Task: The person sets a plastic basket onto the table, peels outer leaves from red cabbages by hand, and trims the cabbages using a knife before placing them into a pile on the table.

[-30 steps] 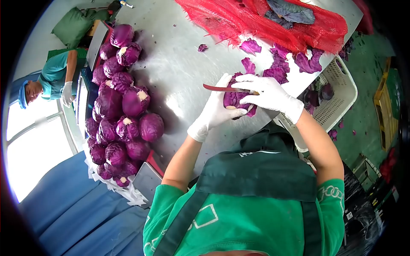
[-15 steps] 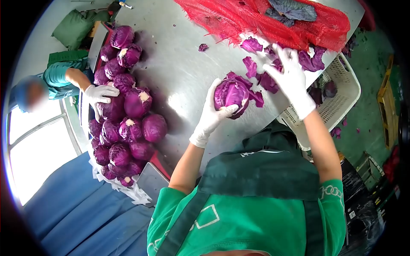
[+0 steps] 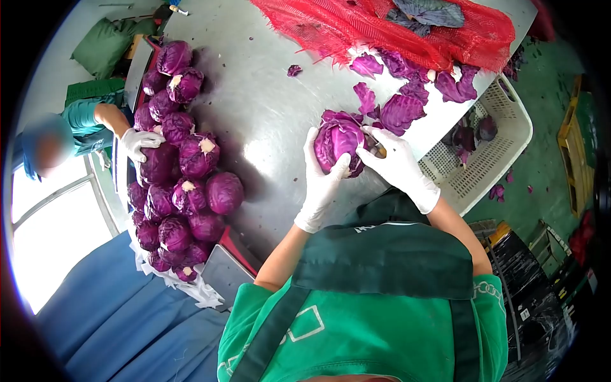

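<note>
A red cabbage (image 3: 337, 141) is held above the metal table (image 3: 267, 83). My left hand (image 3: 323, 181), in a white glove, is wrapped round its left and lower side. My right hand (image 3: 396, 162), gloved too, touches the cabbage's right side with bent fingers; something small and yellowish shows under them, too little to name. The knife is not clearly visible. Loose purple leaves (image 3: 402, 111) lie just beyond the cabbage, beside a red mesh bag (image 3: 375, 28).
Several red cabbages (image 3: 198, 155) are piled at the left, where a co-worker's gloved hand (image 3: 141, 145) rests on one. A white crate (image 3: 509, 146) with leaves stands below the table's right edge. Dark grey leaves (image 3: 433, 13) lie on the mesh bag.
My right hand has left the loose leaves and come back to the cabbage. The red-brown knife seen in it a second ago no longer shows clearly. The co-worker's hand has reached onto the pile.
</note>
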### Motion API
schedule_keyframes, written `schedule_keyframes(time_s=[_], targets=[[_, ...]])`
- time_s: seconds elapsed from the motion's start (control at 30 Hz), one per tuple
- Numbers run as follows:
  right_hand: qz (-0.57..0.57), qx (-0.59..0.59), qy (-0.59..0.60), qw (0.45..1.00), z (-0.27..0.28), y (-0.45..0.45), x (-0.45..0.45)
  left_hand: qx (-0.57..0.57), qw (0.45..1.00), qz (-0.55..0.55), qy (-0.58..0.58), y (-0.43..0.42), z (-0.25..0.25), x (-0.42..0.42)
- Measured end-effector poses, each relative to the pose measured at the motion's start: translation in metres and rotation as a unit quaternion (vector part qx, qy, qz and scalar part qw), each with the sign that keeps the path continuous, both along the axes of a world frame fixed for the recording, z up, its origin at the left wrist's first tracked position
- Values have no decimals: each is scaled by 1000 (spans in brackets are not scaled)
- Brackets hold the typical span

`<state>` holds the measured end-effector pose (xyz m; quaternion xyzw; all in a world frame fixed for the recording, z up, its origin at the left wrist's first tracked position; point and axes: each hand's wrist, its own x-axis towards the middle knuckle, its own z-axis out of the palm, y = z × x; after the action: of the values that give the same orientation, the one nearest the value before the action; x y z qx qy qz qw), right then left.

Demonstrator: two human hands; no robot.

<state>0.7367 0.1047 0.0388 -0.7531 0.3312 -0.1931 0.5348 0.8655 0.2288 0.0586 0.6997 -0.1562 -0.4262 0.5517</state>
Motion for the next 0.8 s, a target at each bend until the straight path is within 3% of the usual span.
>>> schedule_keyframes(time_s=[0.1, 0.13, 0.3, 0.5, 0.67, 0.77, 0.8], targets=[[1, -41, 15, 999, 1, 2, -5, -13, 1000, -2, -26, -1, -1, -8], [-3, -50, 24, 998, -1, 5, -8, 9, 994, -23, -108, -1, -2, -9], [-2, -48, 41, 998, -1, 7, -16, -32, 986, -36, -157, 6, -23, -12], [-44, -67, 16, 997, -12, 15, -28, -37, 946, -103, -304, 4, -19, -14], [20, 0, 43, 999, 32, -8, -16, -30, 925, -151, -346, 7, -14, -8], [71, 46, 32, 996, 16, -22, -6, -63, 923, -186, -332, 7, -15, 1], [65, -36, -8, 997, 4, -23, -7, -61, 929, -191, -310, 8, -17, 4]])
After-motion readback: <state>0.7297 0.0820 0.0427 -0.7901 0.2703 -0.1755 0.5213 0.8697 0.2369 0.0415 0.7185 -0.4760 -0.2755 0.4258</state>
